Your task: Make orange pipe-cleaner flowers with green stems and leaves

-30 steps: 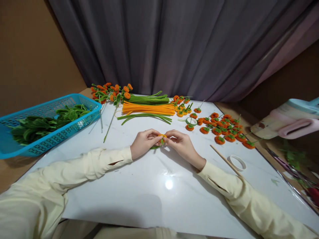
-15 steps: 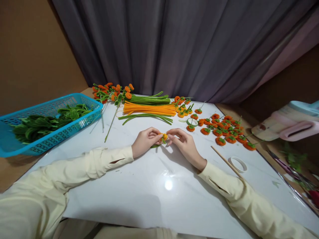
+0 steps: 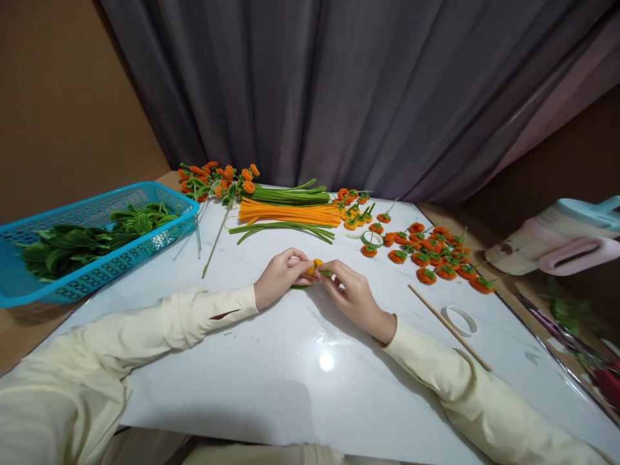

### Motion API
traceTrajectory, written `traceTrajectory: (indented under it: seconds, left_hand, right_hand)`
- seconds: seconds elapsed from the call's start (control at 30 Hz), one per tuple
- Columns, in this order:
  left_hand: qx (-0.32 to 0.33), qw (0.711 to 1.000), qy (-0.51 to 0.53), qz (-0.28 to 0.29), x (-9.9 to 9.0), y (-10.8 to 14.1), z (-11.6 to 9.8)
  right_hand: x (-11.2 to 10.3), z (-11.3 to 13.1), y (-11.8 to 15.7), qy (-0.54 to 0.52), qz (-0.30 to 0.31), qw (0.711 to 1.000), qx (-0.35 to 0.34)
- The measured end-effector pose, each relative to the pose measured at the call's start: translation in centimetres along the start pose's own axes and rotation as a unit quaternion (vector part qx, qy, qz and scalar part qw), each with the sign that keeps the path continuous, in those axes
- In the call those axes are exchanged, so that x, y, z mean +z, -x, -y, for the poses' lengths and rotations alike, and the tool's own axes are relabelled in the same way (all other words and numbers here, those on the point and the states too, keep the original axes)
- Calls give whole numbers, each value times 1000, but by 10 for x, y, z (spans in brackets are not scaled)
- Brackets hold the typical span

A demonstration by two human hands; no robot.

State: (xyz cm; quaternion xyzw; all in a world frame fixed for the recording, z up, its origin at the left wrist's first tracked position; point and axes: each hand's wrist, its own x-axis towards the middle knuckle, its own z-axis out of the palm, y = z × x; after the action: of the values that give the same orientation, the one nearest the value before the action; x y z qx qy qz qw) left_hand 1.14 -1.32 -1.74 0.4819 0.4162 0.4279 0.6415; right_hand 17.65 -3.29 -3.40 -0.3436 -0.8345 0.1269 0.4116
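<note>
Between my two hands is a small yellow-orange fuzzy piece (image 3: 315,265) with green strips beside it. My left hand (image 3: 281,276) pinches it from the left, thumb and fingers pressed together. From the right, my right hand (image 3: 354,296) closes its thumb and index finger on the green part at the piece's side. Beyond my hands lie a few loose green stems (image 3: 290,227), a bundle of orange-yellow stems (image 3: 290,212) and a green bundle (image 3: 290,195).
A blue basket (image 3: 121,254) of green leaves stands left. Orange flower heads (image 3: 431,258) lie at right, near a green tape roll (image 3: 372,239), a wooden stick (image 3: 449,327) and a white ring (image 3: 460,320). A tumbler (image 3: 547,239) and scissors (image 3: 557,329) are at far right.
My right hand has moved slightly left and down, its fingers now closed on the green part beside the yellow piece. My left hand keeps its pinch.
</note>
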Motion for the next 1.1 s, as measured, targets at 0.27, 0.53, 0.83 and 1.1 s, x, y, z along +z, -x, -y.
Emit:
traceTrajectory:
  seconds: [0.27,0.53,0.83,1.1]
  left_hand:
    - [-36,995,-59,72,-10,-5,-1]
    - [-21,994,-70,80,-9,-6,3]
    - [-51,976,16,212,-18,-11,2]
    - [-57,981,46,180,-20,-14,3]
  right_hand:
    - [-4,-12,3,8,63,993,-103]
    - [-4,-8,1,-48,7,998,-34]
    - [-8,-8,-6,-265,5,945,190]
    - [-14,-10,-5,130,-13,985,-115]
